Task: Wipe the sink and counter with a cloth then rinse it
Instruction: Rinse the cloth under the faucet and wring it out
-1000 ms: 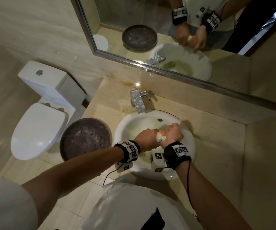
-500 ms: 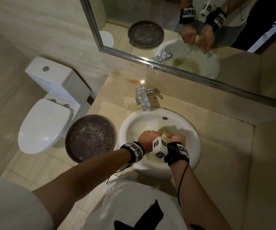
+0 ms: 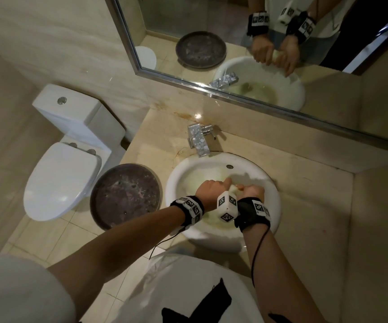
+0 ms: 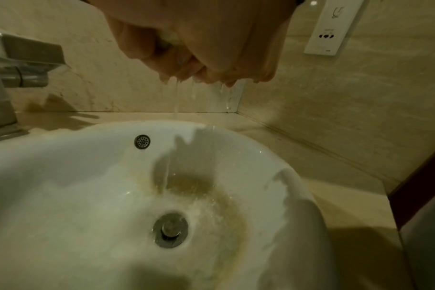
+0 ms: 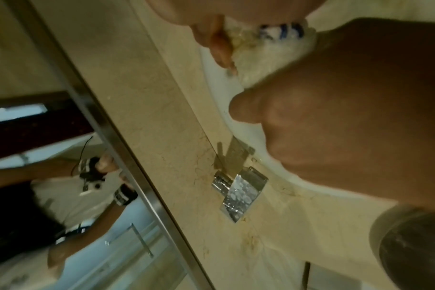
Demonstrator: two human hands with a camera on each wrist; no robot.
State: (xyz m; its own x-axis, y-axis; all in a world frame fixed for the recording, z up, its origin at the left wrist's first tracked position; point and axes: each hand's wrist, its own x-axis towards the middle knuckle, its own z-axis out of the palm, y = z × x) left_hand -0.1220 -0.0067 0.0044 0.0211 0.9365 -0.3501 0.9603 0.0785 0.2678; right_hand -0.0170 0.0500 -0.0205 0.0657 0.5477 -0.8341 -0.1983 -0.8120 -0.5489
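Both my hands wring a wet whitish cloth (image 3: 233, 188) over the white sink (image 3: 176, 183). My left hand (image 3: 214, 188) grips one end in a fist, and my right hand (image 3: 253, 191) grips the other end close beside it. In the left wrist view my curled fingers (image 4: 186, 64) squeeze the cloth (image 4: 170, 40), and thin streams of water fall into the basin (image 4: 87, 176) above the drain (image 4: 170, 229). The right wrist view shows the cloth (image 5: 268, 45), white with blue marks, between my fingers (image 5: 219, 43) and my left fist (image 5: 348, 117). The beige counter (image 3: 305, 206) surrounds the sink.
A chrome faucet (image 3: 197, 141) stands behind the basin with no water running from it. A dark round dish (image 3: 125, 197) sits at the counter's left end, with a white toilet (image 3: 62, 178) beyond it. A mirror (image 3: 258, 54) hangs above, and a wall socket (image 4: 333, 25) is at the right.
Both hands have twisted the cloth and sunk a little over the basin. My right wrist has rolled, bringing its white marker block on top. The head view shifted slightly.
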